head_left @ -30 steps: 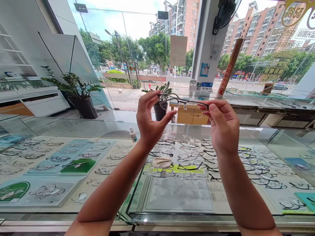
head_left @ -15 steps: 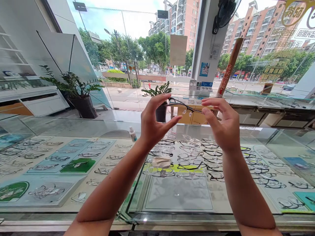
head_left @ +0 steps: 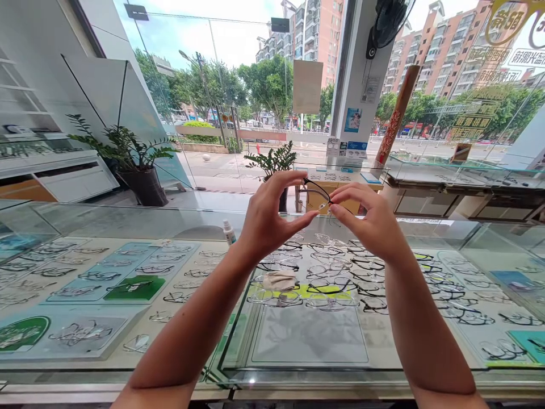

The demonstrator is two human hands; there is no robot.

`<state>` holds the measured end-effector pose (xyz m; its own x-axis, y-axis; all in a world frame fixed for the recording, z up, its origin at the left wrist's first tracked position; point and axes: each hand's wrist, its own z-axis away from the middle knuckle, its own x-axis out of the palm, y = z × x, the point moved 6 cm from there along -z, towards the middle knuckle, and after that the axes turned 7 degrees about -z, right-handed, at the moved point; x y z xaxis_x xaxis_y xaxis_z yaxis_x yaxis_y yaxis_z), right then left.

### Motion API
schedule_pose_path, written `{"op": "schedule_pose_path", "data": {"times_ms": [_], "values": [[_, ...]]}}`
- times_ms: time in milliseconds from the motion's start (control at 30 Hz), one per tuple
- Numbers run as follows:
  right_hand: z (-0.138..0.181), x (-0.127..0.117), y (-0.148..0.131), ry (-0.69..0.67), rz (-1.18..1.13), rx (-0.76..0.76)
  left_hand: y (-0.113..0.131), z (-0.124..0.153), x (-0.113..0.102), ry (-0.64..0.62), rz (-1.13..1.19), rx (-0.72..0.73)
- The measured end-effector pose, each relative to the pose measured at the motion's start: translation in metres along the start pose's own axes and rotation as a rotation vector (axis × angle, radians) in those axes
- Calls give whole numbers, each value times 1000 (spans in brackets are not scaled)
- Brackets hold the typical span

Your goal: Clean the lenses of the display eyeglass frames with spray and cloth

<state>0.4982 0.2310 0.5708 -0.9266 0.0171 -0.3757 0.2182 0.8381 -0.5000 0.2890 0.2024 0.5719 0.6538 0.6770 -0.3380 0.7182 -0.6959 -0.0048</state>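
Observation:
A pair of eyeglasses (head_left: 320, 186) with a dark upper rim and clear nose pads is held up above the glass counter. My left hand (head_left: 267, 215) grips it at the left end, fingertips at the top corner and thumb low beside the nose pad. Thumb and fingers of my right hand (head_left: 371, 218) pinch the frame near the bridge. The right lens side is mostly hidden behind that hand. Below my hands, a crumpled beige cloth (head_left: 280, 280) lies on the counter top.
The glass display counter (head_left: 306, 335) holds rows of eyeglasses. A small white spray bottle (head_left: 229, 232) stands beyond my left forearm. Potted plants (head_left: 147, 184) stand on the floor past the counter, before large windows. Another glass showcase (head_left: 451, 170) is at the far right.
My right hand has moved left along the eyeglasses, from the right side to the bridge. The eyeglasses and my left hand have dropped slightly, and the frame has turned.

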Motion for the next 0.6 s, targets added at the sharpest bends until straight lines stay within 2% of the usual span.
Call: {"op": "schedule_pose_path", "data": {"times_ms": [200,433,533,600], "values": [[-3,4,14,-78,-189,61,0,0,3,-97,161,-61],[-2,19,36,-243,-444,275,-5,1,14,-128,399,-104],[-2,13,36,-195,-483,297,-1,0,10,-143,402,-109],[-4,0,37,-103,-472,292,4,-2,-6,-44,328,-119]]}}
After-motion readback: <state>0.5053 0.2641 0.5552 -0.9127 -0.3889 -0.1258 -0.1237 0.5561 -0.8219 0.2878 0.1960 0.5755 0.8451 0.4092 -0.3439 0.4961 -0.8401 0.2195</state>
